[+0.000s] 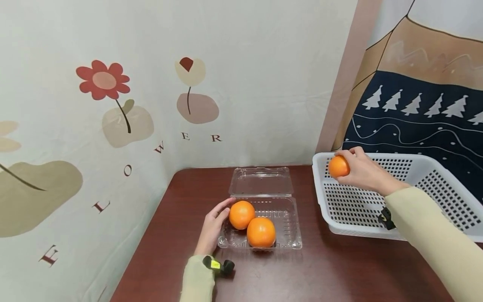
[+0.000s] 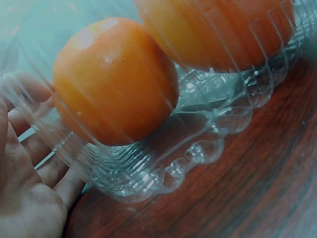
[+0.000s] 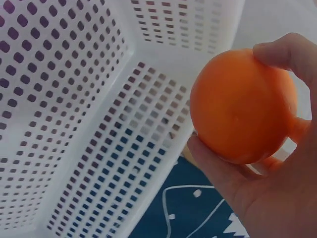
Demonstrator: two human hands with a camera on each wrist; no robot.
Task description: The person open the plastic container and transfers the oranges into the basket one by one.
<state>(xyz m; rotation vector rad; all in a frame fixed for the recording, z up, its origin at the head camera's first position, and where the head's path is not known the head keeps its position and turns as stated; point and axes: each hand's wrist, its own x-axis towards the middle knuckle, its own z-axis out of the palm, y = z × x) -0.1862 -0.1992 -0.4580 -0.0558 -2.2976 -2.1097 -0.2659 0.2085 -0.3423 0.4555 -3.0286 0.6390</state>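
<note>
An orange [image 1: 338,166] is held up in my right hand [image 1: 364,172], over the left part of the white basket. In the right wrist view, thumb and fingers curve round the orange [image 3: 242,106]. My left hand [image 1: 213,226] rests along the left side of a clear plastic box [image 1: 284,222]. Its fingers [image 2: 37,148] show partly through the clear wall in the left wrist view. Inside the box sit two more oranges: one at the back left [image 1: 242,214], the other at the front [image 1: 261,232]. The box's lid [image 1: 261,181] lies folded back behind it.
The white perforated basket [image 1: 322,205] stands at the right of the dark red table [image 1: 264,277]. A pale curtain [image 1: 264,84] with printed flowers hangs behind and to the left. Navy cloth with white trees [image 1: 415,126] is behind the basket.
</note>
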